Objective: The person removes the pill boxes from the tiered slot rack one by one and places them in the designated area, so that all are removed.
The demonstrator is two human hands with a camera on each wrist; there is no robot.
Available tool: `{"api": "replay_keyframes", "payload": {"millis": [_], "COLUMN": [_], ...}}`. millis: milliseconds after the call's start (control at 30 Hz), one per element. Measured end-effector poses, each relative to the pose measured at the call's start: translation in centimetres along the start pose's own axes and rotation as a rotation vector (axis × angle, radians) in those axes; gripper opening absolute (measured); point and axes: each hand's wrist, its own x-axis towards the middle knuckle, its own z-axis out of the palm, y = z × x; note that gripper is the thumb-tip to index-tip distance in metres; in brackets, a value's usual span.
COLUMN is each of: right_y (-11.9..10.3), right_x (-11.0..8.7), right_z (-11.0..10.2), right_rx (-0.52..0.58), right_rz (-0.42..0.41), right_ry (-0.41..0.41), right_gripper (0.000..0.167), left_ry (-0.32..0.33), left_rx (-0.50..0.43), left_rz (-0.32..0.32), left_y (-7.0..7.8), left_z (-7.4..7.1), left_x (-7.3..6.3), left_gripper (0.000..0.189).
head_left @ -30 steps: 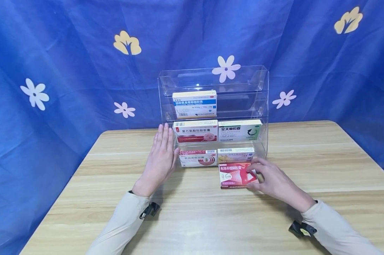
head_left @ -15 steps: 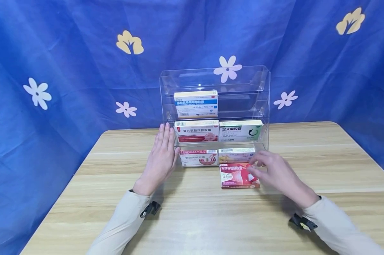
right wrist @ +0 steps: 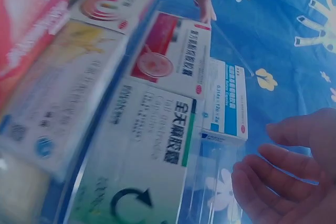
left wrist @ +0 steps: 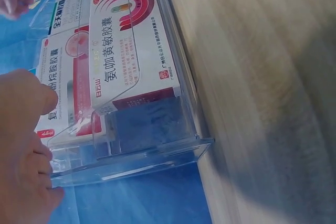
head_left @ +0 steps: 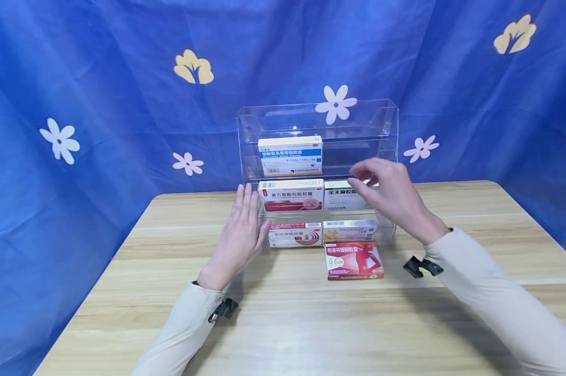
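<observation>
A clear stepped display rack (head_left: 283,107) holds several medicine boxes. My left hand (head_left: 233,237) rests along the rack's left side, its fingers straight. My right hand (head_left: 391,196) hovers before the right half of the rack with bent fingers and nothing between them. It partly hides a green-and-white box (head_left: 341,199) in the middle tier. Beside that box stands a red-and-white box (head_left: 290,196). One tier higher on the left sits a blue-and-white box (head_left: 290,157). On the table, in front of the rack, lies a red medicine box (head_left: 353,260), untouched by either hand.
The lowest tier carries a white box with red rings (head_left: 294,237) and a pale box (head_left: 349,230) to its right. A wooden table (head_left: 283,324) supports everything. Behind the rack hangs a blue curtain (head_left: 123,104) with flower prints.
My right hand has let go of the red box's right edge and risen up and slightly left, in front of the green-and-white box. The left hand stays at the rack's side.
</observation>
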Motion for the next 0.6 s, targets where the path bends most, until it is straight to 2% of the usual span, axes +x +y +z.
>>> {"api": "replay_keyframes", "payload": {"millis": [167,400,600], "right_y": [-0.7,-0.4,-0.6], "right_x": [2.0,3.5,4.7], "right_z": [1.0,2.6,3.5], "right_rx": [0.037,0.07,0.122], "right_rz": [0.092,0.17,0.191], "right_ry": [-0.012,0.012,0.052], "right_gripper": [0.023,0.03,0.034], "left_ry": [-0.004,-0.004,0.01], "left_rx": [-0.011,-0.011,-0.025], "left_rz": [0.005,0.007,0.002], "left_y": [0.1,0.2,0.1], "left_z": [-0.1,-0.1,-0.2], "left_x": [0.0,-0.1,-0.1], "left_gripper": [0.067,0.068,0.069]}}
